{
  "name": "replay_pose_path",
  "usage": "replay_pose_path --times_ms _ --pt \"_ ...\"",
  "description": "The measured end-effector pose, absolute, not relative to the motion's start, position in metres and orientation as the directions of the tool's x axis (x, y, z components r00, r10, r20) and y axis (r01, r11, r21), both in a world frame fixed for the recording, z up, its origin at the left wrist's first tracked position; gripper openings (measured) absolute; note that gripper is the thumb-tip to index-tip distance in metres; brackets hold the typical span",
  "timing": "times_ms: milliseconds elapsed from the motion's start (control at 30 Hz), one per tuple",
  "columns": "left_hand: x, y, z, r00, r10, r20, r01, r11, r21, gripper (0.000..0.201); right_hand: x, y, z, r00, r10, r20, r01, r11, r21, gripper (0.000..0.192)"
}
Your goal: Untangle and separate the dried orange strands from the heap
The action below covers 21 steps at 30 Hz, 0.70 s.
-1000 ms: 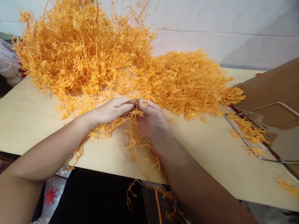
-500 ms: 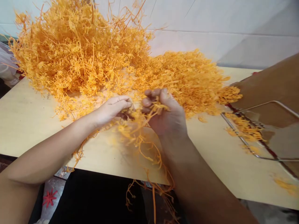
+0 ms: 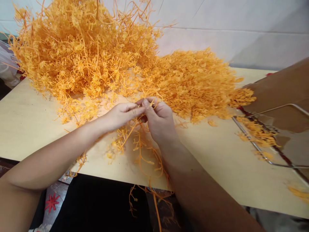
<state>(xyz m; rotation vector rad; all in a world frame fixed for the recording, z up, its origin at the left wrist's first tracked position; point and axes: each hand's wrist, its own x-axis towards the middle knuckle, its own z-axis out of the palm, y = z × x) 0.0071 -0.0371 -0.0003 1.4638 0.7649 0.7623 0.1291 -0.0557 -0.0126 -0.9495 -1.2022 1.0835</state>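
Note:
A thin, branching orange sprig (image 3: 144,158) with small star-like tips hangs below my hands and trails past the table's front edge. My left hand (image 3: 124,114) is closed on its upper part, thumb and fingers pinched together. Fingertip to fingertip with it, my right hand (image 3: 159,119) pinches a small orange floret piece at the sprig. The exact grip point is partly hidden by the fingers. Behind my left hand rises a big tangled heap of orange sprigs (image 3: 79,54). Beyond my right hand lies a lower pile of loose orange florets (image 3: 193,83).
The pale table (image 3: 210,161) runs under everything. At right stands a brown cardboard piece (image 3: 285,93) beside a bent metal wire frame (image 3: 251,143), with florets scattered on it. A red star-shaped piece (image 3: 51,203) lies below the table at left. A tiled wall (image 3: 217,19) stands behind.
My right hand has moved left and its fingers have closed at my left hand's fingertips. The hanging sprig has swung slightly left.

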Motion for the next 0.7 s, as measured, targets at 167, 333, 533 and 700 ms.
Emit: replay_pose_path --times_ms 167,333,533,700 --pt "0.004 -0.031 0.003 0.328 0.944 -0.033 -0.006 0.037 0.999 0.025 0.132 -0.054 -0.012 0.048 0.990 0.133 -0.234 0.140 -0.962 0.024" --pt "0.003 -0.030 0.006 0.215 0.976 -0.036 0.003 0.037 0.999 0.030 0.133 -0.056 -0.009 -0.055 0.992 0.111 -0.258 0.093 -0.962 0.031" --pt "0.008 -0.032 0.006 0.142 0.981 0.131 -0.025 -0.129 0.991 0.031 0.124 -0.063 -0.003 -0.242 0.963 0.114 -0.241 0.054 -0.969 0.038" --pt "0.013 -0.036 0.008 0.156 0.974 0.165 -0.033 -0.161 0.986 0.031 0.116 -0.067 -0.003 -0.228 0.971 0.076 -0.182 0.034 -0.983 0.038"
